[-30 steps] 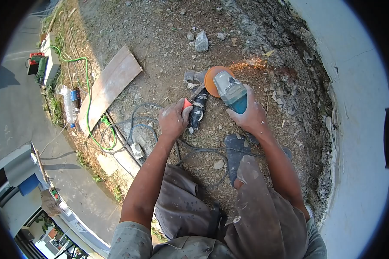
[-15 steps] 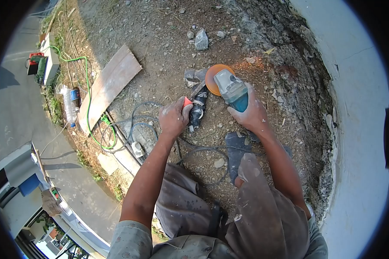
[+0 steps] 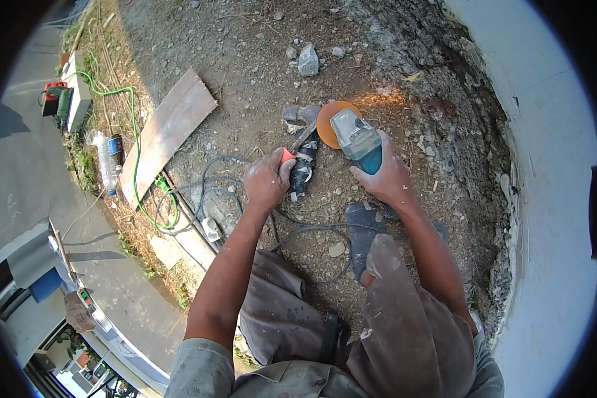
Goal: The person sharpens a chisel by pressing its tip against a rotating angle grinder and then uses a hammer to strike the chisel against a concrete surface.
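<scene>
My right hand (image 3: 388,174) is wrapped round a teal angle grinder (image 3: 359,142) with a clear guard. The grinder's orange disc (image 3: 337,124) touches or nearly touches the end of a metal blade (image 3: 303,138), and orange sparks (image 3: 380,98) fly off to the right. My left hand (image 3: 267,179) is closed on the blade's red handle (image 3: 286,156). Just under the blade, a dark tool wrapped in torn tape (image 3: 302,174) lies on the dirt.
A plywood board (image 3: 169,139) lies on the left, crossed by a green cord (image 3: 134,119). Grey cables loop near my feet. A pale stone (image 3: 308,61) sits ahead. Bottles (image 3: 106,162) lie by the road edge. A white wall (image 3: 557,199) rises on the right.
The spark stream is brighter and longer. The grinder has shifted very slightly to the right and down, while my left hand is almost unmoved.
</scene>
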The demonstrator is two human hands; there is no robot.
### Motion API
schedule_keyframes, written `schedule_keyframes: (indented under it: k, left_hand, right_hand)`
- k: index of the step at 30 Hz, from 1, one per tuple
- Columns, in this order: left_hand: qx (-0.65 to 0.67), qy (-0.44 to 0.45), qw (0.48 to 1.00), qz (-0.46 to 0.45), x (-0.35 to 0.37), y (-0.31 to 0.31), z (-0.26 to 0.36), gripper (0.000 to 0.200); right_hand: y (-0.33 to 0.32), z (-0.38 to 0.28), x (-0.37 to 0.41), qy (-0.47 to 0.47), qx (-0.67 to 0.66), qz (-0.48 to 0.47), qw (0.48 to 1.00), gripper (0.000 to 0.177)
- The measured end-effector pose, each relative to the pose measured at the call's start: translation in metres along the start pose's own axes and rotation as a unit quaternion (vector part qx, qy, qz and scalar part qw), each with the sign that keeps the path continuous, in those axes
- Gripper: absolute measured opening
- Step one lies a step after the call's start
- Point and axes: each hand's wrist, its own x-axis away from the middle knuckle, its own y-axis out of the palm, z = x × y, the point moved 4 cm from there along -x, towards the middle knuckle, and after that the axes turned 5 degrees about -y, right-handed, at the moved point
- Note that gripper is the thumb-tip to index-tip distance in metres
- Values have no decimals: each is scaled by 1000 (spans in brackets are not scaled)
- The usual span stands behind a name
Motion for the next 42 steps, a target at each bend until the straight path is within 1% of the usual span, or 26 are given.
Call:
schedule_keyframes:
  k: [6,16,22,28,34,40,42]
  left_hand:
    - [1,1,1000,10,0,1,-1,41]
    - [3,-7,1000,1,0,1,0,41]
    - [9,6,1000,27,1,4,-2,42]
    - [1,-2,1000,14,1,3,-1,42]
    - [3,6,1000,24,1,3,-1,41]
    - [-4,-3,1000,4,0,3,-1,41]
    - [1,7,1000,27,1,3,-1,40]
  right_hand:
    - [4,-2,3,-31,1,19,999,93]
    - [-1,0,-1,-12,3,24,1000,91]
    - [-2,3,-2,-14,7,32,999,91]
    - [-4,1,-7,-12,10,36,999,91]
    - [-8,-6,-8,-17,-2,31,999,87]
    - [-11,-8,-9,-17,11,40,999,86]
    - [-11,-7,-9,-28,19,49,998,86]
